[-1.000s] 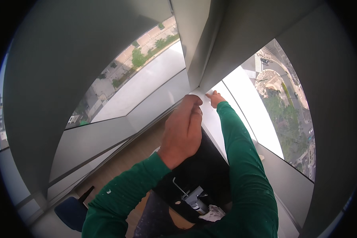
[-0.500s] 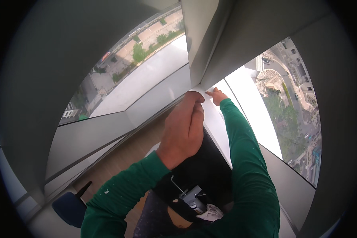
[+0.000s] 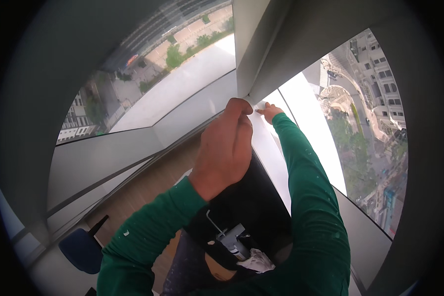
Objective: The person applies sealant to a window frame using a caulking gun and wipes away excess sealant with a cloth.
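My left hand (image 3: 224,148) is raised just below the window corner, fingers curled and thumb against them; whatever it may hold is hidden. Beyond it, my right hand (image 3: 270,111) reaches to the white sill (image 3: 276,172) near the corner, fingers apart and fingertips at the surface. Below my hands, a grey metal caulking gun (image 3: 233,240) with a bent rod lies on a black surface (image 3: 249,202), beside a crumpled white cloth (image 3: 259,261). Both forearms are in green sleeves.
Tall glazed panes (image 3: 182,89) flank a grey corner column (image 3: 254,44), with streets, trees and buildings far below outside. A dark blue chair (image 3: 79,249) stands at lower left on wooden flooring (image 3: 126,207).
My left hand and the corner have shifted upward in the picture, and more of the buildings outside shows. My right hand stays at the corner, fingers in much the same pose.
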